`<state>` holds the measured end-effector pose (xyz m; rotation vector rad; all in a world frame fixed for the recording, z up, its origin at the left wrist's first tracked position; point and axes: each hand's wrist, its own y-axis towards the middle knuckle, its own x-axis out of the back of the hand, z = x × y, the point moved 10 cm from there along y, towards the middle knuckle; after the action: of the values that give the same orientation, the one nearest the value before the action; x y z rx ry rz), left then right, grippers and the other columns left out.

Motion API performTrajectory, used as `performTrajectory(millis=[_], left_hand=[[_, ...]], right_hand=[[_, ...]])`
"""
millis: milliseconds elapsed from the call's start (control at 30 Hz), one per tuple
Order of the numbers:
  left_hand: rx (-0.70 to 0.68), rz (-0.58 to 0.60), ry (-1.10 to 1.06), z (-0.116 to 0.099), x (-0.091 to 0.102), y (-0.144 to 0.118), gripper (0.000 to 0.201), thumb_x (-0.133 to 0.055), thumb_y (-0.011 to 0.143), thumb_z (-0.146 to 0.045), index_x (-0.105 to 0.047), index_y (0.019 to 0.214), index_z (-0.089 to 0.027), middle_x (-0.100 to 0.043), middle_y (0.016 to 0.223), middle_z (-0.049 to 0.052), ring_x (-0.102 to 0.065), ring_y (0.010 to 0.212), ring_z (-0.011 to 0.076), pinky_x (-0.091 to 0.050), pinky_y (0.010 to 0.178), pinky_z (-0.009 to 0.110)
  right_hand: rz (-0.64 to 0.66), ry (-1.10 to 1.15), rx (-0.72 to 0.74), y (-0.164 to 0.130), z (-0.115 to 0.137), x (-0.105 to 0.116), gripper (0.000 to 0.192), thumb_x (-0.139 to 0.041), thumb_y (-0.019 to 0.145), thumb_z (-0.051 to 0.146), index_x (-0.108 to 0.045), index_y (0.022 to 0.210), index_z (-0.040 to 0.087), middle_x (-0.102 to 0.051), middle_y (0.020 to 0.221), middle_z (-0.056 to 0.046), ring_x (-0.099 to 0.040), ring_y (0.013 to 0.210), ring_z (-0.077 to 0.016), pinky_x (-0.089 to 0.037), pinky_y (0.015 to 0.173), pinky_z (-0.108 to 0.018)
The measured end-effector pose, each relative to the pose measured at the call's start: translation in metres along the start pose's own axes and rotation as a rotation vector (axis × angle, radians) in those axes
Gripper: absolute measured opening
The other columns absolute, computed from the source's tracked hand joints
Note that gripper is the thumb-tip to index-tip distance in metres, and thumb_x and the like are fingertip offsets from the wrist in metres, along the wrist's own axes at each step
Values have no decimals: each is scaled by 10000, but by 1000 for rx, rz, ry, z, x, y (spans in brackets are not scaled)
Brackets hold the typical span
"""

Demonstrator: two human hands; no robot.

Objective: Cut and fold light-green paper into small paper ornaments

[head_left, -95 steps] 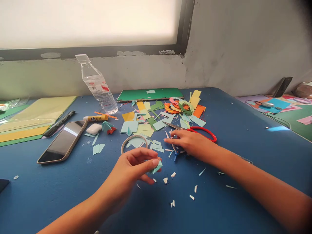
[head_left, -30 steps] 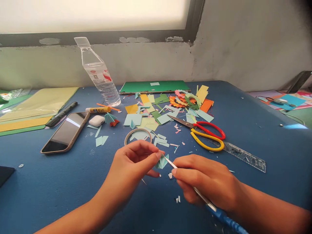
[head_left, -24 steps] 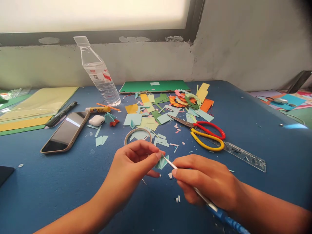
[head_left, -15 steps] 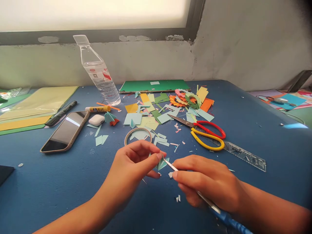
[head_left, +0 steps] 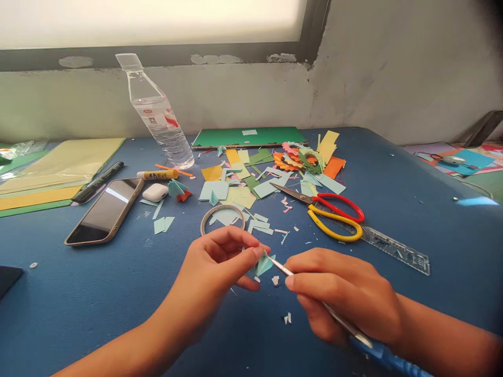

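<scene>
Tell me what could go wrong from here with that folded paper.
1. The pointed tool has its tip close to the left grip, so a slip might cause a prick.
2. That tip might also tear the folded pale-blue paper.
3. If dropped, the paper could get lost among loose pale-blue scraps nearby.

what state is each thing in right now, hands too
left hand, pinching folded paper
right hand, gripping tool
scissors, shut, over ruler
bottle, capped, part full
phone, face up, screen dark
white case, shut
glue stick, on its side
marker, lying flat
tape roll, flat
</scene>
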<state>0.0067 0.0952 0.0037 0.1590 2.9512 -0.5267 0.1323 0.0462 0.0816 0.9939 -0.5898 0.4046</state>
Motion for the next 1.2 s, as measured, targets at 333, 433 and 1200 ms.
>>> performTrajectory(millis=[333, 433, 1200], left_hand=[[7, 3, -8, 0, 1, -1, 79, -745, 714, -200, -671, 686, -193, -715, 691, -31, -639, 649, 107, -523, 449, 105], [0, 6, -2, 0, 1, -1, 76, -746, 714, -209, -675, 691, -191, -719, 701, -23, -646, 667, 116, -523, 451, 106], [-59, 8, 140, -9, -4, -2, 131, -780, 672, -254, -680, 688, -171, -681, 687, -19, -593, 598, 95, -539, 464, 131]], right_hand=[[28, -6, -8, -1, -3, -3, 109, -541, 853, 125, -541, 955, 166, -639, 834, -59, -612, 791, -153, -508, 669, -222], [44, -8, 1, -2, -3, -5, 94, -546, 862, 159, -537, 954, 176, -636, 846, -59, -609, 792, -156, -507, 666, -226], [88, -171, 82, 7, 9, -7, 101, -452, 914, 144, -553, 917, 149, -667, 823, -78, -638, 722, -160, -509, 593, -231]])
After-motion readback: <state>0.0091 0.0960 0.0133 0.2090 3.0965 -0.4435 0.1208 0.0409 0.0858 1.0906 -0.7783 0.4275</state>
